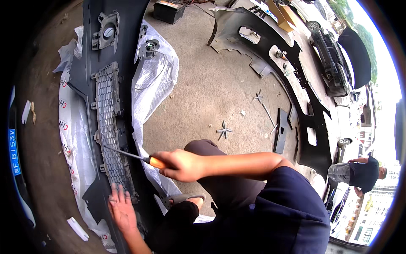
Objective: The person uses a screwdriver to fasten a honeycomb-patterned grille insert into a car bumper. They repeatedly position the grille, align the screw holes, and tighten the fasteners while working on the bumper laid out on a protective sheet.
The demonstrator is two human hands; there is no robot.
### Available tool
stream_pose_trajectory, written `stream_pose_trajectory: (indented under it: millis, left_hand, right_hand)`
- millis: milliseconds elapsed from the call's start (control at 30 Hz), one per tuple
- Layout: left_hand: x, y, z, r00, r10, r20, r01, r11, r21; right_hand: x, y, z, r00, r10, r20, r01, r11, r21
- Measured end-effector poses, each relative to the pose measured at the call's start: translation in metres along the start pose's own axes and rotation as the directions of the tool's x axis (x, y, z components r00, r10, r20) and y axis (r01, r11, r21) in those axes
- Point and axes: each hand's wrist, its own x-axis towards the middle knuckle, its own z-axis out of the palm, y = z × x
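Note:
In my right hand (184,166) is a screwdriver (157,162) with an orange handle, the fingers closed round it. Its long shaft points left, and the tip meets or hovers over the edge of a grey honeycomb mesh grille (109,99). Below the grille's near end, my left hand (123,210) has its fingers stretched out, resting on or just above the black car bumper (127,17); contact is unclear. The grille lies along this bumper, whose inner side faces up. Farther up it sits a fog light bezel (109,32).
White printed plastic wrap (76,139) lies under the bumper. A second black bumper (292,70) curves across the concrete at right. Star-shaped metal pieces (224,130) and a black strip (280,131) lie between. A black battery (168,11) stands far off; a person (363,174) stands at right.

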Motion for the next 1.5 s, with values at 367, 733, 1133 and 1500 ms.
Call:
stream_pose_trajectory:
  millis: [367,733,1133,1500]
  left_hand:
    - [-0.034,0.098,0.329,0.886,-0.417,-0.203,0.318,0.865,-0.389]
    - [0.006,0.137,0.364,0.873,-0.128,-0.471,0.396,0.751,0.529]
    - [-0.010,0.011,0.321,0.766,-0.076,-0.638,0.492,0.707,0.507]
    - [0.281,-0.159,0.596,0.776,-0.158,-0.611,0.553,0.638,0.536]
  right_hand:
    - [-0.254,-0.251,-0.044,0.961,0.072,-0.268,-0.102,0.990,-0.101]
    - [-0.609,-0.066,-0.046,-0.134,0.806,-0.577,-0.467,0.462,0.754]
    - [-0.736,0.057,0.098,-0.022,0.941,0.337,0.487,-0.284,0.826]
    - [-0.700,0.083,-0.166,-0.258,0.956,-0.140,0.535,0.262,0.803]
